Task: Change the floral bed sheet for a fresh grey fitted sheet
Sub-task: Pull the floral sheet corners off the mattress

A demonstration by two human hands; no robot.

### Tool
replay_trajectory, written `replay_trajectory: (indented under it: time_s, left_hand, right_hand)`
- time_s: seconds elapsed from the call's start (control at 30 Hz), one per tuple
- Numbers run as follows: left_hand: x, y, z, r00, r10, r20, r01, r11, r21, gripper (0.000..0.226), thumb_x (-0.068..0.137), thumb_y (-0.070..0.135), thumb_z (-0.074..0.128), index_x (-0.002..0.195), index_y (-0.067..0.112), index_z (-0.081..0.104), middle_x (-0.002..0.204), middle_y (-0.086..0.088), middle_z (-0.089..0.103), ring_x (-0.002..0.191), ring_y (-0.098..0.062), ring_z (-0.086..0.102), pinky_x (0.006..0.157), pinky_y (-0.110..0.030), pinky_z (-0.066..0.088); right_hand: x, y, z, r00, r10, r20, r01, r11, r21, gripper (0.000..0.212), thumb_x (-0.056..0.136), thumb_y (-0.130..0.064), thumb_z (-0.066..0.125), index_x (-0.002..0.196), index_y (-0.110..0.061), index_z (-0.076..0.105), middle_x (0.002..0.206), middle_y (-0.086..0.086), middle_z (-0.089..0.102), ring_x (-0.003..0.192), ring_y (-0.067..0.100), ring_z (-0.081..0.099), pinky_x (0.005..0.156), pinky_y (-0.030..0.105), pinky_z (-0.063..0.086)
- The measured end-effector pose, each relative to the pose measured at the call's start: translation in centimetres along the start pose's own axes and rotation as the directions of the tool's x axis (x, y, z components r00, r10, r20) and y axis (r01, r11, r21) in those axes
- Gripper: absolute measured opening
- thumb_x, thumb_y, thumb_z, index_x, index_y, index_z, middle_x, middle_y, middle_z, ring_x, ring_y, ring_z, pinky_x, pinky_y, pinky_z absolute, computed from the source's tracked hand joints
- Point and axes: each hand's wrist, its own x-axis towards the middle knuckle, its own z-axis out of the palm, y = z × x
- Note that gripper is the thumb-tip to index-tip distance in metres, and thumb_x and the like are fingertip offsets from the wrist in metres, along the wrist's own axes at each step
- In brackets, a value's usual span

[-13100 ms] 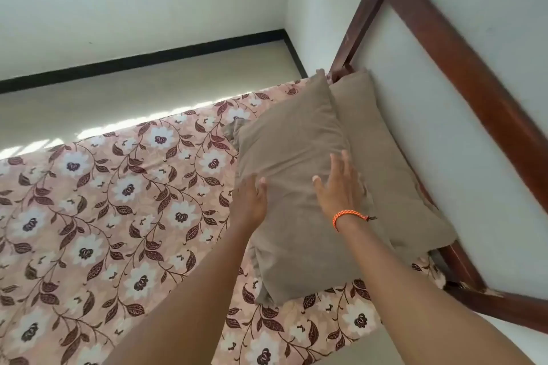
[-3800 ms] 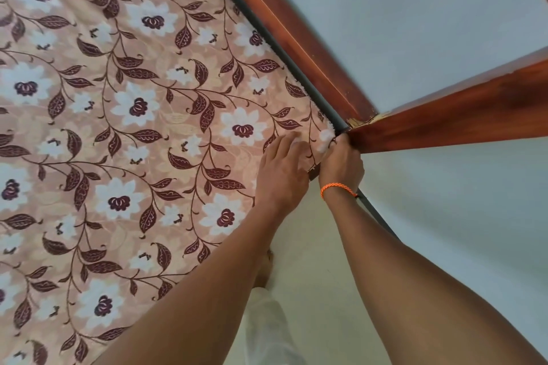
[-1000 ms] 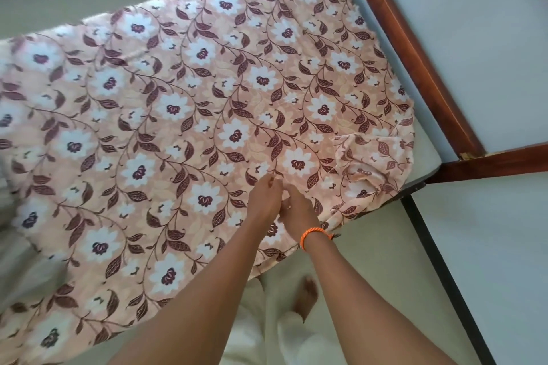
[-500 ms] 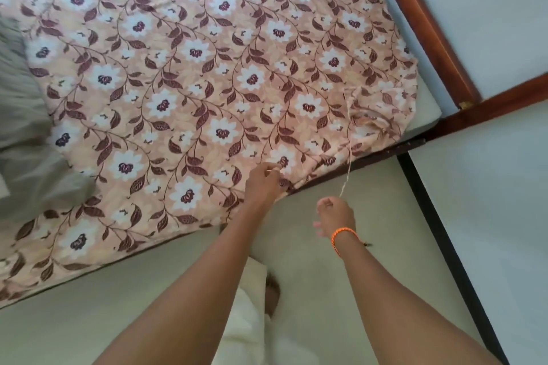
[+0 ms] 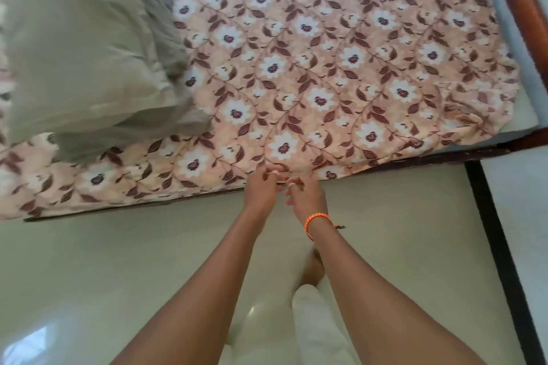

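Having freed the corner, we now pinch the floral sheet edge with both left hand and right hand, mid-strip.

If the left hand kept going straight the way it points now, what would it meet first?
The left hand points at the bed's near edge, so it would press straight into the floral sheet whose hem it already seems to pinch. Beyond lies the flat mattress top; the pillows sit well off to the side.
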Motion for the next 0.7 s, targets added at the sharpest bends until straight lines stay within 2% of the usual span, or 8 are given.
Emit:
replay_trajectory:
  time_s: [0.1, 0.17, 0.3, 0.4, 0.47, 0.53, 0.7]
  left_hand:
    - [-0.5, -2.2, -8.1, 0.997, 0.007, -0.078, -0.011, 0.999, -0.043, 0.026, 0.105, 0.012, 0.049, 0.107, 0.021, 0.073, 0.103, -0.002, 0.079, 0.086, -0.014, 0.073, 0.057, -0.012, 0.046]
    - [-1.2, -3.9, -14.0, 0.993, 0.001, -0.12, -0.01, 0.997, -0.078, 0.026, 0.105, 0.013, 0.049, 0.103, 0.026, 0.072, 0.103, -0.001, 0.079, 0.086, -0.012, 0.073, 0.059, -0.014, 0.046]
    - [-3.2, -6.7, -25.6, 0.977, -0.005, -0.215, -0.024, 0.991, -0.129, 0.025, 0.106, 0.013, 0.05, 0.108, 0.022, 0.073, 0.102, 0.0, 0.079, 0.084, -0.013, 0.07, 0.064, -0.019, 0.047]
    - [-4.8, -8.6, -34.8, 0.968, -0.027, -0.25, -0.01, 0.989, -0.147, 0.025, 0.105, 0.015, 0.051, 0.106, 0.023, 0.074, 0.101, 0.003, 0.079, 0.082, -0.013, 0.07, 0.068, -0.026, 0.048]
    - [-5.2, -9.0, -39.4, 0.96, -0.035, -0.277, -0.003, 0.991, -0.137, 0.024, 0.105, 0.017, 0.051, 0.106, 0.026, 0.073, 0.099, 0.006, 0.079, 0.08, -0.013, 0.07, 0.07, -0.029, 0.049]
    - [-5.0, -9.6, -45.3, 0.943, -0.044, -0.33, -0.009, 0.987, -0.159, 0.023, 0.105, 0.017, 0.052, 0.106, 0.025, 0.073, 0.097, 0.007, 0.078, 0.079, -0.012, 0.07, 0.067, -0.027, 0.047]
    - [-2.3, -11.3, -55.6, 0.902, -0.107, -0.417, 0.019, 0.977, -0.211, 0.024, 0.1, 0.017, 0.053, 0.104, 0.024, 0.075, 0.095, 0.007, 0.079, 0.072, -0.011, 0.068, 0.066, -0.028, 0.046]
  right_hand:
    - [-2.7, -2.7, 6.8, 0.996, -0.074, 0.044, 0.075, 0.997, -0.035, 0.016, 0.091, -0.02, 0.054, 0.086, -0.028, 0.068, 0.082, -0.002, 0.075, 0.075, 0.023, 0.073, 0.071, 0.039, 0.06]
    - [-5.0, -4.7, 11.8, 0.99, -0.123, 0.067, 0.127, 0.991, -0.046, 0.019, 0.091, -0.016, 0.052, 0.089, -0.026, 0.069, 0.082, -0.002, 0.075, 0.074, 0.023, 0.073, 0.065, 0.033, 0.056]
    - [-9.6, -8.7, 21.3, 0.973, -0.185, 0.142, 0.197, 0.977, -0.078, 0.02, 0.094, -0.008, 0.052, 0.091, -0.018, 0.069, 0.082, -0.004, 0.075, 0.069, 0.021, 0.074, 0.055, 0.018, 0.047]
    - [-13.6, -11.8, 28.4, 0.958, -0.218, 0.185, 0.235, 0.969, -0.072, 0.021, 0.094, -0.009, 0.051, 0.092, -0.02, 0.069, 0.08, -0.002, 0.076, 0.066, 0.019, 0.073, 0.061, 0.027, 0.051]
    - [-15.2, -13.3, 31.9, 0.953, -0.229, 0.198, 0.245, 0.968, -0.06, 0.021, 0.095, -0.009, 0.052, 0.094, -0.02, 0.07, 0.082, 0.0, 0.076, 0.068, 0.019, 0.074, 0.061, 0.025, 0.05]
    - [-16.7, -15.0, 37.0, 0.944, -0.244, 0.222, 0.263, 0.963, -0.06, 0.019, 0.094, -0.008, 0.054, 0.093, -0.019, 0.07, 0.084, 0.001, 0.076, 0.07, 0.022, 0.074, 0.058, 0.021, 0.049]
    - [-17.6, -18.1, 48.6, 0.899, -0.265, 0.349, 0.326, 0.936, -0.13, 0.02, 0.092, -0.007, 0.056, 0.091, -0.021, 0.07, 0.079, 0.001, 0.075, 0.066, 0.018, 0.072, 0.066, 0.03, 0.054]
